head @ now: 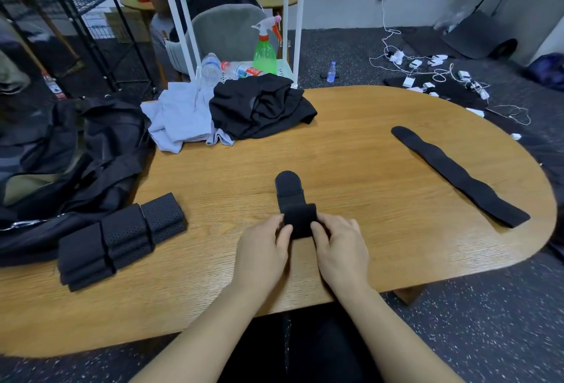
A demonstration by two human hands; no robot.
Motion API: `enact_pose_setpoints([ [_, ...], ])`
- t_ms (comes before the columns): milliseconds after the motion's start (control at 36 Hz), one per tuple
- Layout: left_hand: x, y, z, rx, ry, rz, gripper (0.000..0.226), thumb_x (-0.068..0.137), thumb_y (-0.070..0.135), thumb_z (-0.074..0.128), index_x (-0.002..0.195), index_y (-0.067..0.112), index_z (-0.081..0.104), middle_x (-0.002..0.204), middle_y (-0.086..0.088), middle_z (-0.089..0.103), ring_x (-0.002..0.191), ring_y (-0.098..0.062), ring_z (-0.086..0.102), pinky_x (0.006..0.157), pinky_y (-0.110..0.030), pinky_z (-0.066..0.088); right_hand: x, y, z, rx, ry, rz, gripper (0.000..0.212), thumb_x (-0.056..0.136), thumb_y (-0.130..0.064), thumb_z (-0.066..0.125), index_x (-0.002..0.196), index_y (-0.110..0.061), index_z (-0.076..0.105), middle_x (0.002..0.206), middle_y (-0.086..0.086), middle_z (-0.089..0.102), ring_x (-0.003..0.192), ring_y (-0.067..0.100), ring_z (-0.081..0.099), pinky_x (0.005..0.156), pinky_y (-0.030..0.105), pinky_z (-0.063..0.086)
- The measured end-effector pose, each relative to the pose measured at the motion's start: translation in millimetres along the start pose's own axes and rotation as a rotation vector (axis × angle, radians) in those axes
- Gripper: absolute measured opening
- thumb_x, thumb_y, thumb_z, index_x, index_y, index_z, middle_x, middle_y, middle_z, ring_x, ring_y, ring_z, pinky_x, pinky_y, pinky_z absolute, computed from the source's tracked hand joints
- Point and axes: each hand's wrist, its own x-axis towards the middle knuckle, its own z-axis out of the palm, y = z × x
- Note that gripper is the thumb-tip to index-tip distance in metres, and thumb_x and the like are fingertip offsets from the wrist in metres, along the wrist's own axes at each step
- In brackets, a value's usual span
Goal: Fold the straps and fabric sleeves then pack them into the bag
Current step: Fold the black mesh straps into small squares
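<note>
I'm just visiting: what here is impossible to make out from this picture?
Head view only:
- Rolled end of the strap: hidden under the left hand and right hand gripping it.
- Inside of the bag: dark folds hide it, and the left edge cuts the bag off.
- Bottle labels on the cart: too small and blurred.
- Table: its left end runs out of frame.

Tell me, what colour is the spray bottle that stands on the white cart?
The spray bottle is translucent green, with a white and orange trigger head. It shows only in the head view.
</note>
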Motion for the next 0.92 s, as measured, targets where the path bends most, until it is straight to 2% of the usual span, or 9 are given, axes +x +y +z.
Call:
enact_pose_setpoints([
  [167, 13, 3, 1, 0.015, -0.024, -0.086, 0.019, 0.097, 0.023, 0.055, 0.094, 0.01, 0.068, 0.085, -0.003, 0.071, 0.08, -0.021, 0.064, 0.074, -0.04, 0.05, 12, -9, 2, -0.118, -0.057, 0.062, 0.034, 0.103, -0.037, 0.04, 0.128, -0.027, 0.06, 0.116, -0.004, 0.064, 0.11, 0.016, 0.045, 0.08, 0.031, 0.04],
  [333, 23, 5, 0, 0.089, -0.056, -0.135, 0.025, 0.096, 0.024, 0.056, 0.078, 0.008, 0.063, 0.07, -0.004, 0.065, 0.068, -0.021, 0.057, 0.061, -0.033, 0.042, 16, -11, 5, -0.192, -0.066, 0.089, 0.037, 0.103, -0.039, 0.037, 0.128, -0.025, 0.06, 0.115, -0.002, 0.064, 0.109, 0.017, 0.046, 0.076, 0.031, 0.038],
  [417, 27, 7, -2, 0.106, -0.074, -0.142, 0.022, 0.096, 0.026, 0.056, 0.087, 0.009, 0.068, 0.08, -0.004, 0.069, 0.077, -0.022, 0.062, 0.069, -0.036, 0.05, 19, -11, 6, -0.241, -0.079, 0.083, 0.037, 0.104, -0.04, 0.035, 0.126, -0.026, 0.061, 0.113, -0.002, 0.063, 0.108, 0.017, 0.046, 0.073, 0.03, 0.037],
  [528, 29, 11, -4, 0.191, -0.093, -0.143, 0.02, 0.096, 0.028, 0.056, 0.098, 0.013, 0.069, 0.087, -0.001, 0.068, 0.082, -0.021, 0.062, 0.071, -0.034, 0.05, 21, -8, 10, -0.284, -0.058, 0.021, 0.035, 0.102, -0.039, 0.039, 0.121, -0.022, 0.063, 0.104, 0.0, 0.063, 0.101, 0.019, 0.049, 0.069, 0.03, 0.035],
  [667, 29, 15, -5, 0.249, -0.077, -0.097, 0.031, 0.096, 0.028, 0.056, 0.125, 0.017, 0.054, 0.113, -0.002, 0.059, 0.101, -0.022, 0.058, 0.08, -0.035, 0.049, 22, -8, 11, -0.29, -0.041, -0.017, 0.032, 0.101, -0.037, 0.044, 0.119, -0.016, 0.061, 0.108, 0.004, 0.065, 0.101, 0.023, 0.052, 0.068, 0.031, 0.032],
  [750, 27, 14, -5, 0.341, -0.058, 0.089, 0.029, 0.096, 0.022, 0.053, 0.124, 0.018, 0.059, 0.118, 0.001, 0.052, 0.111, -0.021, 0.049, 0.089, -0.03, 0.04, 23, -9, 9, -0.311, -0.069, -0.029, 0.031, 0.102, -0.038, 0.041, 0.122, -0.018, 0.055, 0.111, 0.0, 0.062, 0.105, 0.02, 0.05, 0.069, 0.028, 0.033],
  [806, 26, 11, -6, 0.371, -0.129, 0.176, 0.032, 0.098, 0.022, 0.047, 0.128, 0.019, 0.059, 0.127, 0.005, 0.052, 0.121, -0.019, 0.043, 0.098, -0.03, 0.03, 23, -8, 9, -0.275, -0.057, -0.055, 0.029, 0.101, -0.035, 0.045, 0.121, -0.018, 0.056, 0.111, 0.0, 0.059, 0.104, 0.019, 0.05, 0.071, 0.027, 0.034],
  [861, 25, 8, -9, 0.372, -0.222, 0.187, 0.041, 0.1, 0.033, 0.044, 0.139, 0.021, 0.049, 0.139, 0.008, 0.046, 0.13, -0.016, 0.037, 0.106, -0.03, 0.024, 21, -4, 9, -0.199, -0.024, -0.109, 0.027, 0.098, -0.029, 0.053, 0.12, -0.016, 0.06, 0.111, 0.001, 0.06, 0.102, 0.022, 0.052, 0.073, 0.029, 0.04],
  [917, 23, 4, -13, 0.384, -0.299, 0.224, 0.054, 0.097, 0.044, 0.048, 0.145, 0.021, 0.042, 0.146, 0.009, 0.041, 0.135, -0.014, 0.032, 0.11, -0.028, 0.02, 19, 3, 8, -0.129, -0.037, -0.174, 0.032, 0.095, -0.025, 0.056, 0.125, -0.015, 0.06, 0.119, 0.0, 0.061, 0.106, 0.022, 0.053, 0.081, 0.034, 0.047],
])
